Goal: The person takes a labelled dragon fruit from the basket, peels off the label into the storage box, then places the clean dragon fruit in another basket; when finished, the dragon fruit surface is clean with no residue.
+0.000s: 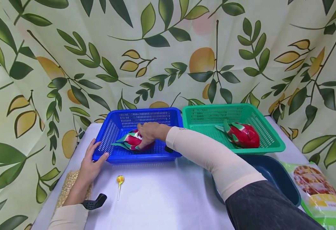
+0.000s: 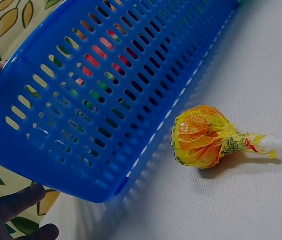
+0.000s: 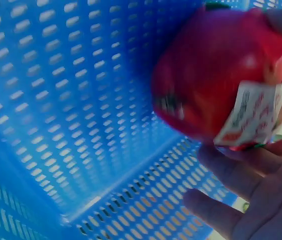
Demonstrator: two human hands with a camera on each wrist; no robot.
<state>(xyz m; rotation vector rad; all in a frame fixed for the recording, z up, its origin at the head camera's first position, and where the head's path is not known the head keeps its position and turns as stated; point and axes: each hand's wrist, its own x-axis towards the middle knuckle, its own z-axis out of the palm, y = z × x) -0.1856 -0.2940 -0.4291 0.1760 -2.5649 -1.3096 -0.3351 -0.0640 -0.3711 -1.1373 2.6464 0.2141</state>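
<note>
Inside the blue basket (image 1: 136,157), a red dragon fruit (image 1: 130,140) with green leaf tips lies toward the left. My right hand (image 1: 147,134) holds it from its right side. In the right wrist view, thumb and fingers are around the dragon fruit (image 3: 221,80), which bears a white label (image 3: 248,112). My left hand (image 1: 90,163) spans the basket's front left corner, its fingers fairly straight along the left side and the thumb at the rim. A wrapped yellow-orange lollipop (image 2: 201,137) lies on the white cloth in front of the basket.
To the right, a green basket (image 1: 271,140) holds another dragon fruit (image 1: 244,135). A dark blue tub (image 1: 283,182) stands in front of it, partly behind my right arm. A food packet (image 1: 320,195) lies far right; a bag of pale grains (image 1: 67,188) lies under my left forearm.
</note>
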